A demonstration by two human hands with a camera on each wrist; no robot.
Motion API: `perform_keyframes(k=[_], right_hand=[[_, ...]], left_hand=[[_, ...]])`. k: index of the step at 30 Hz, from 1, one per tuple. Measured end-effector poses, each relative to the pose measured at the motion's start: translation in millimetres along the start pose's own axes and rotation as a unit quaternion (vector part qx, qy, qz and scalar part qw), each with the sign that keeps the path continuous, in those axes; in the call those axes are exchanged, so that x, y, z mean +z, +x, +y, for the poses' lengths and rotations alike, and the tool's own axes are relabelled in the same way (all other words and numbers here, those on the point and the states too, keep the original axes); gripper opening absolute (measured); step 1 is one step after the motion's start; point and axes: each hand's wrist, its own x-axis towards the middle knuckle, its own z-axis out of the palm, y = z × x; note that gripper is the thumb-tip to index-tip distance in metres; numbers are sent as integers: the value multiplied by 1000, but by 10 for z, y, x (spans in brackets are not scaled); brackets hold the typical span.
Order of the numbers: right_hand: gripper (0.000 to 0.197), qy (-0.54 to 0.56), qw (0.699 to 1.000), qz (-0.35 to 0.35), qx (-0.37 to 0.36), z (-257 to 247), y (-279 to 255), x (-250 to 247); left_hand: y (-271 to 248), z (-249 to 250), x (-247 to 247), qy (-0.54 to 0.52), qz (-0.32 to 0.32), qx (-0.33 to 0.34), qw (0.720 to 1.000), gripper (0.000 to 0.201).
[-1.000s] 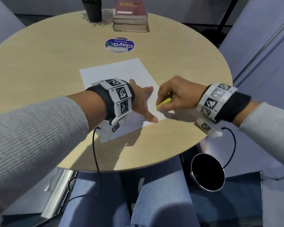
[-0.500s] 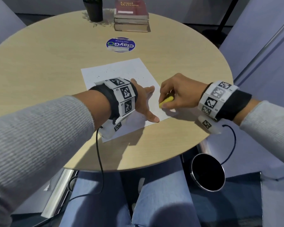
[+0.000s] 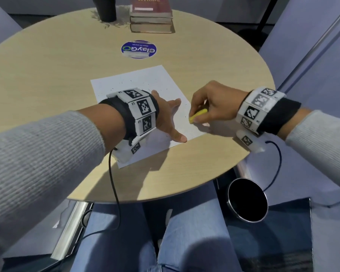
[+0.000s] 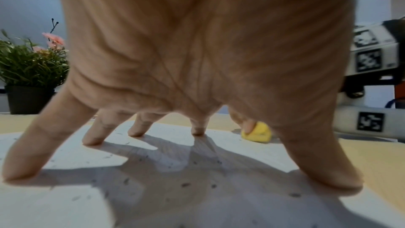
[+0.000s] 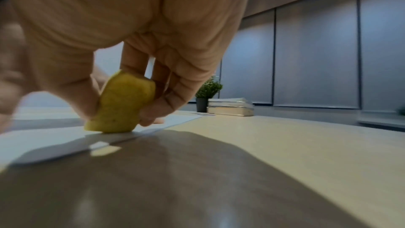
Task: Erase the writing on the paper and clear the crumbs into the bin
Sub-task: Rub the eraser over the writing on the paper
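A white sheet of paper [image 3: 145, 81] lies on the round wooden table [image 3: 47, 75], dotted with small dark eraser crumbs [image 4: 186, 184]. My left hand [image 3: 168, 118] is spread flat on the sheet, its fingertips [image 4: 22, 171] pressing the paper down. My right hand [image 3: 214, 107] pinches a yellow eraser [image 3: 198, 114] between thumb and fingers, and the eraser [image 5: 122, 103] touches the paper near its right edge. In the left wrist view the eraser [image 4: 257, 133] shows beyond my thumb. A round black bin [image 3: 247, 200] stands on the floor below the table's right edge.
At the table's far side stand a dark plant pot [image 3: 106, 8] and a stack of books [image 3: 151, 16]. A round blue sticker [image 3: 139, 49] lies between them and the paper. My knees in blue jeans [image 3: 165, 242] are under the table's near edge.
My right hand with the eraser has shifted slightly up and right along the paper's right edge. The left hand stays pressed on the sheet.
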Motion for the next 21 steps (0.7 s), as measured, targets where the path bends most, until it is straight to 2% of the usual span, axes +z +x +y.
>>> perform_keyframes(k=[3,7,10,13,17,21], right_hand=[[11,-27,999,25,-5,-21,74,19],[12,-13,998,-40,-46,-166,-3,149],[13,-4,1000,-4,-5,-53,113,30],[13,-29,999,20,-3,-40,158,11],[14,-23,997,-43,-54,-229,38,148],[13,-32,999,14,7,-33,201,-32]], left_hand=[[-22,12,3,8,2,-1,1000,112],[-47,25,6,21,3,5,1000,113],[-31,24,11,19,3,2,1000,112],[-43,16,5,16,-2,2,1000,113],[-51,6,1,14,4,12,1000,113],[-34,7,12,20,-3,4,1000,114]])
